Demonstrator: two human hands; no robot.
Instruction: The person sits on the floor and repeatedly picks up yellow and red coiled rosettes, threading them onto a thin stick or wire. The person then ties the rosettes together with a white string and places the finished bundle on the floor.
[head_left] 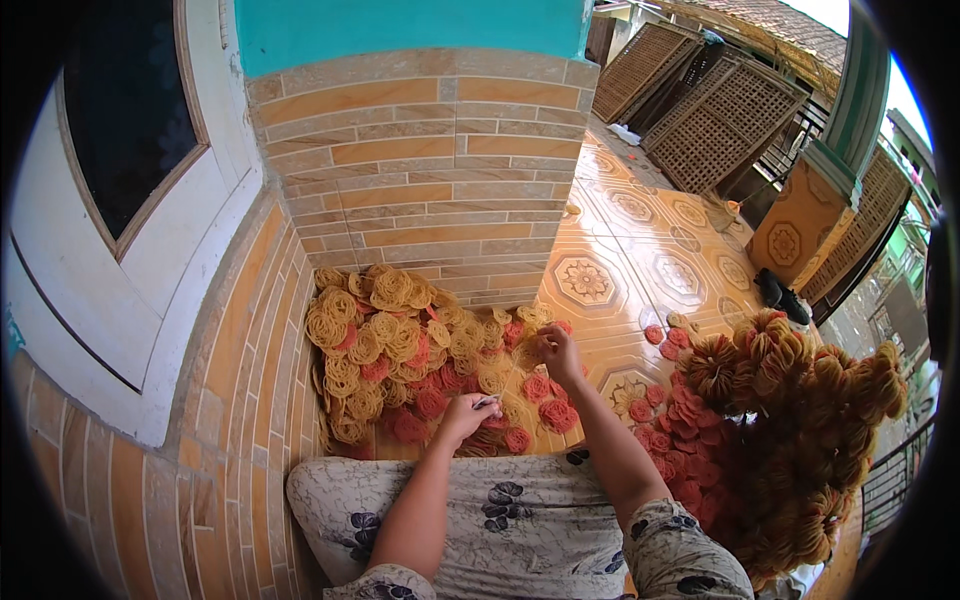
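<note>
My left hand [466, 418] is closed around a small, thin, pale and dark thing [486, 402] whose kind I cannot make out. Farther forward and to the right, my right hand [560, 354] has its fingers bent in a pinch at a yellow coiled, lacy disc [529, 350]. A heap of similar yellow discs [385, 335], like dried noodle nests, leans into the wall corner ahead on the left. Red-pink discs [557, 414] lie among them and on the tiles between my hands. Patterned cloth [520, 510] covers my lap.
To my right stands a large cluster of bundled yellow-brown discs [800, 440], beside a pile of red-pink ones [690, 440]. A tiled wall [420, 190] rises ahead, with a white door [110, 270] at the left. Dark shoes [782, 297] and woven racks [725, 120] sit farther off.
</note>
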